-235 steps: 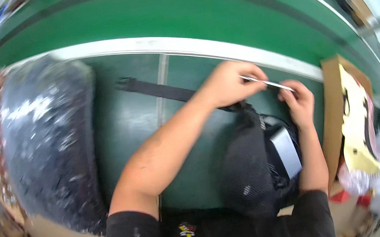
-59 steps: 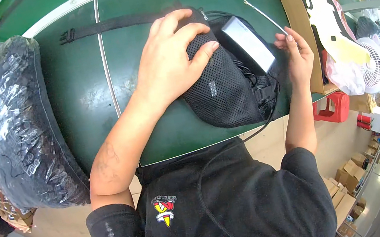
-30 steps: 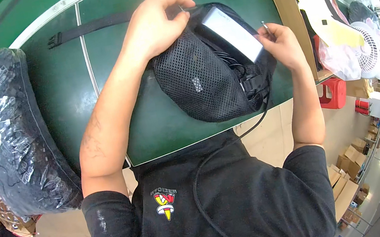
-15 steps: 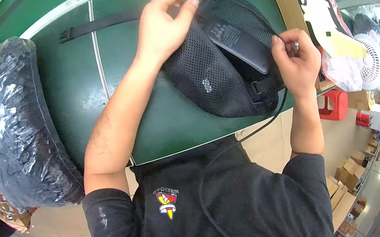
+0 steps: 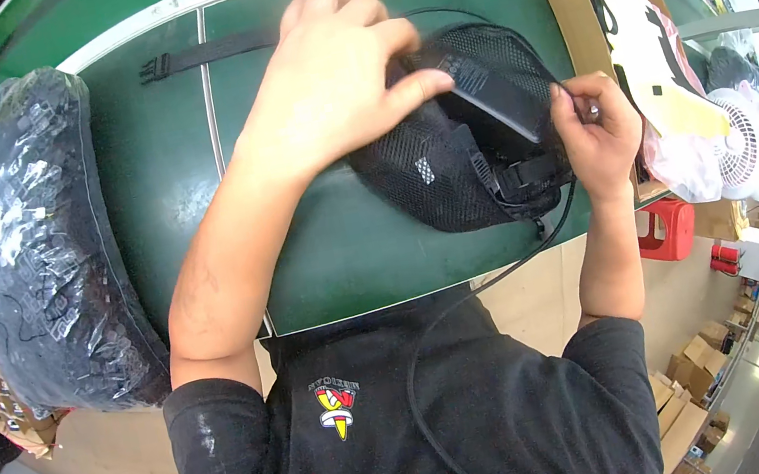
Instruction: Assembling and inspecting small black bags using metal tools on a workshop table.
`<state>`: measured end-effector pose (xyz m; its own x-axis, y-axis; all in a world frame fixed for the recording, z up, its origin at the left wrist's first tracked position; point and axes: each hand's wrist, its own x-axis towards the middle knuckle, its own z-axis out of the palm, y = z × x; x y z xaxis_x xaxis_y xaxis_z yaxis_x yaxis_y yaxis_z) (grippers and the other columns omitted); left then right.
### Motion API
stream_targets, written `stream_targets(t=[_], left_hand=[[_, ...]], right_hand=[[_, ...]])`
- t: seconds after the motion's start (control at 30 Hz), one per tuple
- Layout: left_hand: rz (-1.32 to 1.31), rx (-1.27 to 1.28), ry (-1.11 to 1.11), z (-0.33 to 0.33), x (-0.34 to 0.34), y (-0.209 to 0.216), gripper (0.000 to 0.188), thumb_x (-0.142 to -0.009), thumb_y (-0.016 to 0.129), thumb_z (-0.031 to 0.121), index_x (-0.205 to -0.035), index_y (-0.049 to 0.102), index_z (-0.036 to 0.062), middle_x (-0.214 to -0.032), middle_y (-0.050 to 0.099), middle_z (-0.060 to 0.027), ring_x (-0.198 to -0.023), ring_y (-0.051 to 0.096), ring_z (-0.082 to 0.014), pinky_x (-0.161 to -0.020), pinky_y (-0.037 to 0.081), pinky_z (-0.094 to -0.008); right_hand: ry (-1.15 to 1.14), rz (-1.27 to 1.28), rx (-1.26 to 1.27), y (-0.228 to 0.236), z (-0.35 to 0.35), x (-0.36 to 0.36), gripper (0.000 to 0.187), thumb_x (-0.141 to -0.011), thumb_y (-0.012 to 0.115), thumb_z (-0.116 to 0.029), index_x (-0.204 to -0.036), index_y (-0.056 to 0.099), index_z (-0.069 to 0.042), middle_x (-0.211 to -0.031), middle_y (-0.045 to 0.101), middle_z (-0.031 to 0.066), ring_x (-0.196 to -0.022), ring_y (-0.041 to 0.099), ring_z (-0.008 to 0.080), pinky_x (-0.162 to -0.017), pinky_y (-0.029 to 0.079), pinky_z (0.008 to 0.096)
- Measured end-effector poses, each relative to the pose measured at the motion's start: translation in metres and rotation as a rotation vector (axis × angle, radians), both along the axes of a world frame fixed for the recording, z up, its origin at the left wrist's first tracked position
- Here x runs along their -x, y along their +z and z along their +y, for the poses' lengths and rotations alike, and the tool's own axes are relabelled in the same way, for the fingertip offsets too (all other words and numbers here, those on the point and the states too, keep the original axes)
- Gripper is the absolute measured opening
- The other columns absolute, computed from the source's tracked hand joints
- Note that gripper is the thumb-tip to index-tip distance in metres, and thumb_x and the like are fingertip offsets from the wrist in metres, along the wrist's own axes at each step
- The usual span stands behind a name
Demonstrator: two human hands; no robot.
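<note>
A black mesh bag (image 5: 410,181) lies on the green table top with its mouth spread open. Inside it rests a flat black slab with printed marks, like a power bank (image 5: 499,109). My left hand (image 5: 351,74) is over the bag's far left side, thumb and curled forefinger apart; its other fingertips are partly hidden. At the right edge of the opening, my right hand (image 5: 600,132) pinches the rim. A black buckle (image 5: 516,177) shows at the near right of the bag. From there a black cable (image 5: 516,264) runs down across my shirt.
A black strap with a clip (image 5: 157,68) stretches left of the bag. A bulky clear plastic sack of black items (image 5: 38,257) stands at the left. At the right are an open cardboard box (image 5: 573,10), a white fan (image 5: 738,138) and a red stool (image 5: 667,227).
My left hand has come nearer over the bag, its thumb and forefinger parting from the rim. The bag's left side has folded down, uncovering more of the buckle. My right hand keeps its pinch.
</note>
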<state>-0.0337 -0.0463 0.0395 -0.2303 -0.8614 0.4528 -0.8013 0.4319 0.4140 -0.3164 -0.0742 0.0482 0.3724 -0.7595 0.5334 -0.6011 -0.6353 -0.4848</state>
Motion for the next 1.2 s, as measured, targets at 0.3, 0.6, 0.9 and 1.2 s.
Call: stream_targets(t=[0.3, 0.6, 0.9, 1.2], left_hand=[[-0.150, -0.069, -0.451, 0.032, 0.046, 0.003, 0.014, -0.067, 0.062, 0.024, -0.062, 0.069, 0.0130, -0.069, 0.065, -0.0064, -0.084, 0.060, -0.0245, -0.075, 0.041, -0.0411], [0.278, 0.400, -0.372, 0.011, 0.065, -0.028, 0.012, -0.072, 0.070, 0.030, -0.073, 0.074, 0.0189, -0.091, 0.061, -0.0018, -0.111, 0.048, -0.0251, -0.100, 0.033, -0.0552], [0.190, 0.415, -0.361, -0.005, 0.073, -0.034, 0.015, -0.076, 0.067, 0.034, -0.070, 0.071, 0.0211, -0.074, 0.060, 0.0005, -0.081, 0.062, -0.0238, -0.090, 0.042, -0.0535], [0.309, 0.079, -0.122, -0.028, 0.087, -0.032, 0.018, -0.071, 0.069, 0.028, -0.067, 0.070, 0.0104, -0.067, 0.066, -0.0053, -0.078, 0.061, -0.0281, -0.063, 0.051, -0.0402]], right_hand=[[0.041, -0.012, -0.090, -0.006, 0.000, 0.008, 0.002, -0.087, 0.062, 0.003, -0.087, 0.062, 0.002, -0.079, 0.056, 0.0043, -0.073, 0.051, 0.0120, -0.066, 0.045, 0.0250], [0.445, 0.245, 0.138, 0.000, 0.005, 0.007, 0.013, -0.082, 0.062, 0.007, -0.094, 0.058, 0.003, -0.079, 0.056, 0.0167, -0.068, 0.054, 0.0319, -0.060, 0.045, 0.0384], [0.467, 0.246, 0.060, 0.004, -0.015, -0.005, 0.017, -0.078, 0.063, 0.005, -0.095, 0.059, 0.003, -0.079, 0.054, 0.0152, -0.070, 0.053, 0.0301, -0.062, 0.042, 0.0383], [0.301, 0.168, -0.218, 0.000, -0.045, -0.003, 0.006, -0.081, 0.058, 0.005, -0.086, 0.056, 0.005, -0.080, 0.051, 0.0103, -0.074, 0.052, 0.0220, -0.066, 0.041, 0.0324]])
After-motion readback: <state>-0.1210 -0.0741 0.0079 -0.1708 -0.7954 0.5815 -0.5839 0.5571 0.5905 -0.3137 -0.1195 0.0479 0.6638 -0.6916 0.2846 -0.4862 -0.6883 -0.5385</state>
